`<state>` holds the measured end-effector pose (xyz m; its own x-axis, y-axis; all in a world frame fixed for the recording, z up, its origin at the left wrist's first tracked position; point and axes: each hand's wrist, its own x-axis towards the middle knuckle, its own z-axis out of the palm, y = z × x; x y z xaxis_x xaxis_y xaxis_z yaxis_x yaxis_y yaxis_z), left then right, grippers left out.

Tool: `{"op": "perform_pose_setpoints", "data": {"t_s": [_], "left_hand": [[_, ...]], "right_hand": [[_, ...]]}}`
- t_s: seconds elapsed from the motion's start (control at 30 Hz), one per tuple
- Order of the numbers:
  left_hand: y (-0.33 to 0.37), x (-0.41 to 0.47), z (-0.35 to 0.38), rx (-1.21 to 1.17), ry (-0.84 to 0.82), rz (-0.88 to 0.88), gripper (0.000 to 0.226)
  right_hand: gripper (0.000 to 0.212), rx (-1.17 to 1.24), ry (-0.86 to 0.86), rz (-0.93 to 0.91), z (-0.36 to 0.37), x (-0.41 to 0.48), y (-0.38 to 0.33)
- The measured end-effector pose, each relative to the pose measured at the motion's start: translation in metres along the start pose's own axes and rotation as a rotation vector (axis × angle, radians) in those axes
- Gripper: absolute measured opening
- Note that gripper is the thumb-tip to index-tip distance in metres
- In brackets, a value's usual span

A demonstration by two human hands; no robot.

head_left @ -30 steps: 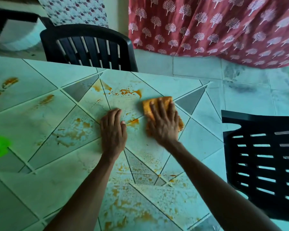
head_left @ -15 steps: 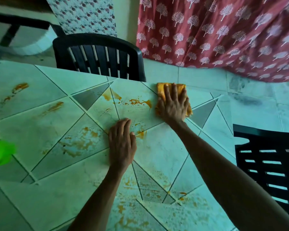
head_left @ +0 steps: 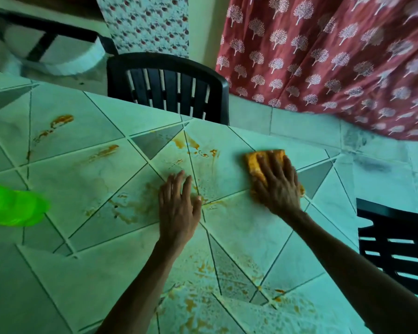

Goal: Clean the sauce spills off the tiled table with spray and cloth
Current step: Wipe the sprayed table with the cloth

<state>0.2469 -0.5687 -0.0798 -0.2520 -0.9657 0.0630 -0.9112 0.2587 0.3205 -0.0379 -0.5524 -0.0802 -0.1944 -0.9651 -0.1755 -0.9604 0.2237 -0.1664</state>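
Swept rightward, the limp orange cloth (light; best pressed flat) lies under the splayed right hand; the left hand rests flat, well apart.

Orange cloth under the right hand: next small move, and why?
Probably sweep the orange cleaning cloth leftward across the pale tiled table. The right hand presses it flat near the far edge, and orange sauce streaks lie uncleaned just left of it, beyond the flat left hand.
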Motion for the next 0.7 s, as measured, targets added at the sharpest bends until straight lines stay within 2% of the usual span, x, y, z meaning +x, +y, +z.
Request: {"op": "perform_pose_setpoints", "data": {"t_s": [0.07,0.13,0.2,0.3,0.47,0.53,0.63,0.7], "left_hand": [[-0.026,0.000,-0.006,0.073,-0.048,-0.025,0.060],[-0.049,-0.001,-0.009,0.110,-0.100,-0.024,0.067],[-0.059,-0.002,-0.010,0.124,-0.126,-0.009,0.069],[-0.063,-0.003,-0.013,0.119,-0.127,-0.017,0.069],[-0.075,-0.007,-0.017,0.113,-0.106,-0.028,0.068],[-0.076,-0.006,-0.019,0.113,-0.121,-0.023,0.068],[-0.076,-0.002,-0.025,0.107,-0.130,-0.024,0.068],[-0.078,-0.001,-0.030,0.108,-0.122,-0.023,0.067]], "right_hand": [[0.066,0.046,0.028,0.122,-0.004,0.045,-0.025],[0.067,0.041,0.032,0.121,-0.005,0.074,-0.059],[0.068,0.015,0.022,0.019,0.000,0.078,-0.090],[0.067,-0.022,-0.014,-0.233,0.016,0.029,-0.115],[0.065,-0.068,-0.072,-0.536,0.015,-0.049,-0.067],[0.064,-0.063,-0.067,-0.473,0.008,-0.035,-0.044],[0.067,-0.054,-0.046,-0.155,0.012,0.037,-0.036],[0.077,-0.118,-0.085,-0.048,0.021,0.098,-0.050]]}}
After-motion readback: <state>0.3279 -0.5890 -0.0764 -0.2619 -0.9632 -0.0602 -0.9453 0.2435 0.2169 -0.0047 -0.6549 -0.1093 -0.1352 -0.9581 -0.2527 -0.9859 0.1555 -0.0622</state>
